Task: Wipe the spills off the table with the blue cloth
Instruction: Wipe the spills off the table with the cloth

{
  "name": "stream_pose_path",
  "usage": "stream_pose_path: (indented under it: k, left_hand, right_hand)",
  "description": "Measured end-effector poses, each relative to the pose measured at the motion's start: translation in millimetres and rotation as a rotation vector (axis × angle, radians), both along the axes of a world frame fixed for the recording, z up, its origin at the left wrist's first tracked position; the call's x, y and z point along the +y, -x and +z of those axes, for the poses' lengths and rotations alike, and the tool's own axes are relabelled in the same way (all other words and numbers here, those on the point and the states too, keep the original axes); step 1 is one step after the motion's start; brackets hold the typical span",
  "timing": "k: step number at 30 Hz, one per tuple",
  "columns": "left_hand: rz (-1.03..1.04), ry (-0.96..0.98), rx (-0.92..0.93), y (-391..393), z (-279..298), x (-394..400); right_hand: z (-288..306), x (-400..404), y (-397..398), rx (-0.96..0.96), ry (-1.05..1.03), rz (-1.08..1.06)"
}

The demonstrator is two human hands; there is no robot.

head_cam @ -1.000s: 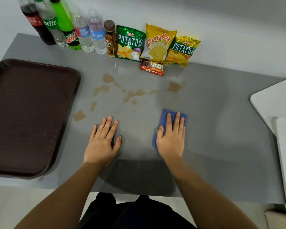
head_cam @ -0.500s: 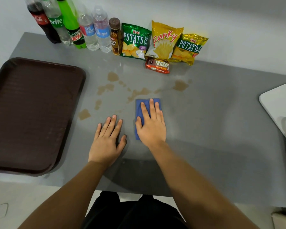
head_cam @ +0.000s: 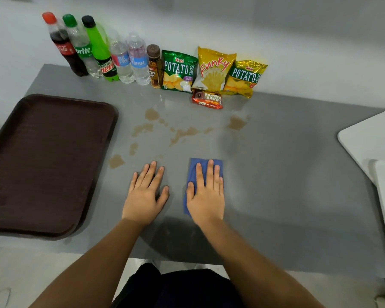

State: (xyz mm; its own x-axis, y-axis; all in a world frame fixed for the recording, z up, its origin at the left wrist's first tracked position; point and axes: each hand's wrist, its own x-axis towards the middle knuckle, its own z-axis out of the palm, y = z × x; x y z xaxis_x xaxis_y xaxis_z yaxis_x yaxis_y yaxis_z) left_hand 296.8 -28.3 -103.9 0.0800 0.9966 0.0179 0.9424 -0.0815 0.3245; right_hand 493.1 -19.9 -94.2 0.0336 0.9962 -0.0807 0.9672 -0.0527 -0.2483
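Note:
A folded blue cloth (head_cam: 193, 174) lies flat on the grey table (head_cam: 287, 185) near its front middle. My right hand (head_cam: 206, 194) presses on it, palm down, fingers pointing away from me. My left hand (head_cam: 146, 192) rests flat on the bare table just left of the cloth, fingers spread. Several brown spills (head_cam: 185, 133) dot the table beyond both hands, from one patch near the tray (head_cam: 116, 161) to another at the right (head_cam: 237, 123). The cloth sits short of the spills and touches none of them.
A dark brown tray (head_cam: 42, 163) fills the table's left side. Along the back wall stand several drink bottles (head_cam: 102, 54), crisp bags (head_cam: 213, 70) and a red snack bar (head_cam: 207, 100). White boards (head_cam: 373, 143) overlap the right edge.
My right hand slid the cloth left and forward toward the spills, then back toward me and a little right. My left hand stayed put.

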Motion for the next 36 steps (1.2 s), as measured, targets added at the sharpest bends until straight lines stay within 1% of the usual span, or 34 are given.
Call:
stream_pose_path:
  k: [5,8,10,13,17,19,20,23,25,30,36]
  left_hand:
    - [0.046,0.02,-0.126,-0.7,7.7,0.0]
    - [0.127,0.035,-0.19,-6.9,17.3,-2.2]
    - [0.185,0.031,-0.238,-16.1,25.7,-4.1]
    - [0.188,-0.008,-0.288,-40.5,36.5,-5.6]
    - [0.071,-0.068,-0.339,-92.3,42.6,-6.1]
    - [0.032,-0.053,-0.305,-117.0,38.3,-5.1]
    - [0.034,-0.01,-0.263,-126.0,33.4,-5.2]
    - [0.048,0.083,-0.037,-135.5,14.7,-9.3]
    - [0.051,0.094,0.017,-131.2,10.3,-11.5]
    - [0.138,0.05,0.064,-83.7,9.2,-33.8]
    - [0.328,0.097,0.125,-4.1,2.9,-62.9]
  right_hand:
    - [0.8,-18.5,33.4,0.032,0.071,0.144]
    - [8.4,-14.8,33.2,0.07,0.091,0.211]
    - [17.6,-9.9,23.9,0.107,0.065,0.238]
    - [29.4,0.3,-0.8,0.121,-0.028,0.188]
    - [33.9,15.1,-39.0,0.093,-0.045,0.086]
    - [34.3,18.4,-52.6,0.117,-0.07,0.039]
    - [33.8,18.1,-57.0,0.117,-0.067,0.031]
    - [28.6,14.5,-61.9,0.082,-0.04,0.049]
    - [24.5,13.2,-59.0,0.072,-0.041,0.07]
    - [17.9,13.4,-36.0,0.053,-0.047,0.145]
    - [5.8,14.9,-7.7,0.005,-0.026,0.102]
